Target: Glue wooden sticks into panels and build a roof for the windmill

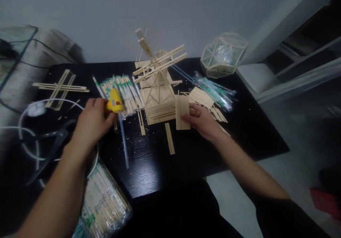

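Observation:
My left hand (93, 119) is closed around a yellow hot glue gun (115, 101), and a long clear glue stick (123, 142) pokes out of its back toward me. Between the thumb and fingers of my right hand (201, 119) is a flat panel of wooden sticks (182, 113), held upright. That panel stands by the front right corner of a windmill model (160, 89) built from wooden sticks, with crossed blades (162, 66) on top. I cannot tell whether the panel touches the model. A short strip of joined sticks (169, 138) lies in front.
Wrapped chopsticks (125, 89) lie behind the glue gun; a large pack of them (105, 202) is at the near left. Crossed sticks (61, 87) and a white cable (22, 135) are further left. Plastic wrappers (215, 90) and a stick polyhedron (223, 55) stand at right.

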`<state>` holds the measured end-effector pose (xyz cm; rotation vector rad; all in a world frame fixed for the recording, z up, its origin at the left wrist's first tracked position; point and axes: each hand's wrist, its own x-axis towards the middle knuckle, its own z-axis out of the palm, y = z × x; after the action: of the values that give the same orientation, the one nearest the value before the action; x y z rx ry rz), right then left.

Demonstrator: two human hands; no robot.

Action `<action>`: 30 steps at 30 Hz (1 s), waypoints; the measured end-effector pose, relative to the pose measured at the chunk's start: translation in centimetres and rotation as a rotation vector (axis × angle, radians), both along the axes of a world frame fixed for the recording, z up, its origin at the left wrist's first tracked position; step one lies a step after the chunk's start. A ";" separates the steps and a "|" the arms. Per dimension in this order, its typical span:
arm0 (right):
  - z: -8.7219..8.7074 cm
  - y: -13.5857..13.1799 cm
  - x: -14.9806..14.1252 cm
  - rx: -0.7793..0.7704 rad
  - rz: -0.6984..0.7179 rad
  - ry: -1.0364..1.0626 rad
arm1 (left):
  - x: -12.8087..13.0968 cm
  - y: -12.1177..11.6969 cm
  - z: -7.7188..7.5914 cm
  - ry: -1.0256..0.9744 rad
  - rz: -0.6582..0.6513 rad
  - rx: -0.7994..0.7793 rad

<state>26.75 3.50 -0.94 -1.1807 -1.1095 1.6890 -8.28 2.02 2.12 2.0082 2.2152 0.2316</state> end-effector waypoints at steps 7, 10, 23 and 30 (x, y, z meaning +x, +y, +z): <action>-1.8 -0.3 -1.1 -0.079 0.042 0.143 | 0.9 -1.6 0.8 -0.592 0.013 0.161; -2.2 -0.5 -1.1 -0.117 0.076 0.215 | 1.2 -2.0 0.3 -0.999 -0.230 0.005; -2.5 -1.0 -1.7 -0.147 0.184 0.354 | 2.6 -2.2 -0.7 -1.106 -0.514 -0.190; -2.8 -1.3 -1.9 -0.200 0.194 0.349 | 2.6 -2.1 -0.8 -1.058 -0.501 -0.193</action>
<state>24.89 2.25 -3.72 -0.8690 -0.8741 2.1004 -5.64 -0.11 1.28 1.6474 1.0247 0.7556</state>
